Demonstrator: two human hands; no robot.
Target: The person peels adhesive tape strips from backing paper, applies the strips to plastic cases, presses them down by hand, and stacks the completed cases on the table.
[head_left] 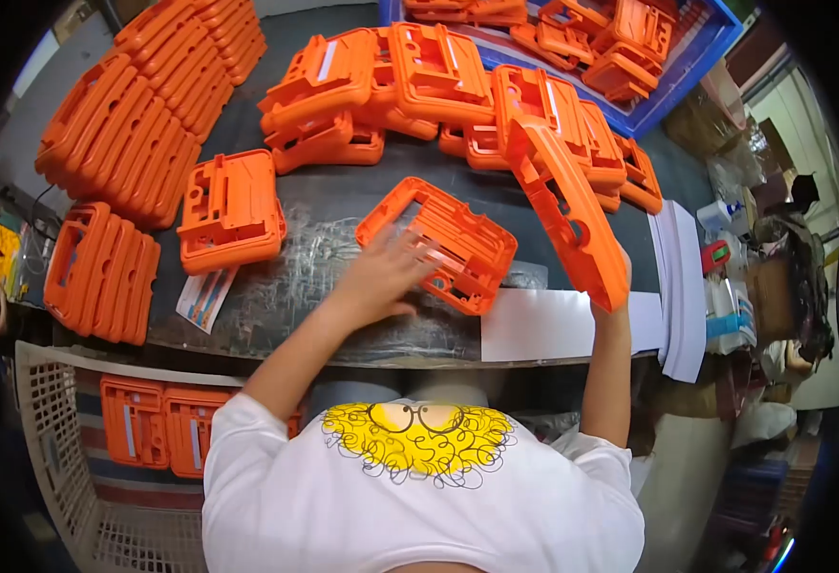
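On the dark work table lies an orange plastic casing (481, 250) with cut-outs and ribs, set at an angle. My left hand (378, 280) is over its left edge, fingers apart and slightly blurred; whether they touch it I cannot tell. A second orange casing (564, 212) is tilted up on edge, gripped near its lower end by my right hand (622, 277), most of which is hidden behind it. Below these two, a white sheet (539, 329) lies at the table's front edge. Left of my left hand, another orange casing (233, 210) rests partly on a small printed card (206, 301).
Stacked orange casings (118, 143) line the left side, and a loose pile (343, 76) spans the back. A blue crate (648, 119) holds more at back right. White papers (679, 277) lie at the right edge. A pale plastic basket (56, 430) stands below left.
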